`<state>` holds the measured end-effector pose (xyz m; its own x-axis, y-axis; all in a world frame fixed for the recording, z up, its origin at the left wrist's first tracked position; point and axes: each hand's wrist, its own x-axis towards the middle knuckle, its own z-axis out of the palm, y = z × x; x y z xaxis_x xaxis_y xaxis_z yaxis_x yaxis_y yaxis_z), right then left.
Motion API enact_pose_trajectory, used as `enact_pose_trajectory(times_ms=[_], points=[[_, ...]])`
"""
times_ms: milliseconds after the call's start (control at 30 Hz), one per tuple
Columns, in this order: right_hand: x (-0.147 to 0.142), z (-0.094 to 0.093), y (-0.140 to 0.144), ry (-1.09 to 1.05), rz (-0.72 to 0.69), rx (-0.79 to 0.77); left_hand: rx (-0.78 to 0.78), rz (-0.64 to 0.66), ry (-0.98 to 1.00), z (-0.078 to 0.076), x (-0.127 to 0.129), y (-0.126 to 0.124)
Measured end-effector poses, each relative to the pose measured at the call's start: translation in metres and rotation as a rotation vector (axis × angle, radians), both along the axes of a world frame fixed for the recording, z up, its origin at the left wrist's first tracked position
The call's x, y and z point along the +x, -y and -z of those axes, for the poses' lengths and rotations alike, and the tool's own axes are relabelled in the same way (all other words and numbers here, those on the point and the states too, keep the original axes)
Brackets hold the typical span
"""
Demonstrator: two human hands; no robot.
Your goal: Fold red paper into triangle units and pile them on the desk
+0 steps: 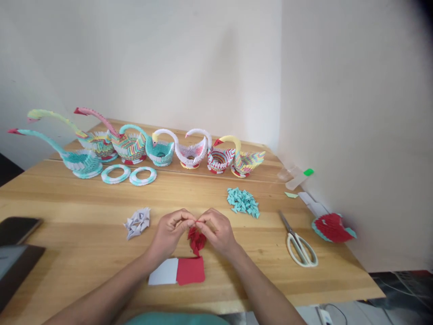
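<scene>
A small cluster of folded red paper pieces point(196, 238) is pinched between the fingers of the left hand point(172, 231) and the right hand point(216, 230), held just above the pale wooden desk point(67, 203). Red and white paper sheets point(177, 271) lie beneath the wrists. A grey heap of folded pieces point(137, 222), a teal heap point(243, 201) and white-handled scissors point(299, 243) are seen nearby, with a row of paper swans point(142, 146) behind.
</scene>
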<state>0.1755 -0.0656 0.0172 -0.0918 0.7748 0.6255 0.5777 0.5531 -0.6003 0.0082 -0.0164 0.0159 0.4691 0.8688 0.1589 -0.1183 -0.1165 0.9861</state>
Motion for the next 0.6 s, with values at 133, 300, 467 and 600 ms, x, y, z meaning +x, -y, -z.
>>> enact_pose_trajectory(times_ms=[133, 300, 467, 600], points=[[0.0020, 0.0025, -0.0021, 0.045, -0.010, 0.033, 0.095, -0.028, -0.038, 0.0015, 0.0010, 0.0008], [0.0027, 0.0014, -0.0015, 0.081, 0.020, 0.107, -0.161, -0.012, 0.028, 0.0037, 0.0034, 0.0008], [0.0042, 0.0012, -0.0033, 0.123, 0.031, 0.149, -0.176, -0.001, 0.024, 0.0020, 0.0023, -0.0004], [0.0047, 0.0035, -0.0026, 0.138, 0.037, 0.144, -0.128, 0.019, 0.003, 0.0033, 0.0003, -0.0019]])
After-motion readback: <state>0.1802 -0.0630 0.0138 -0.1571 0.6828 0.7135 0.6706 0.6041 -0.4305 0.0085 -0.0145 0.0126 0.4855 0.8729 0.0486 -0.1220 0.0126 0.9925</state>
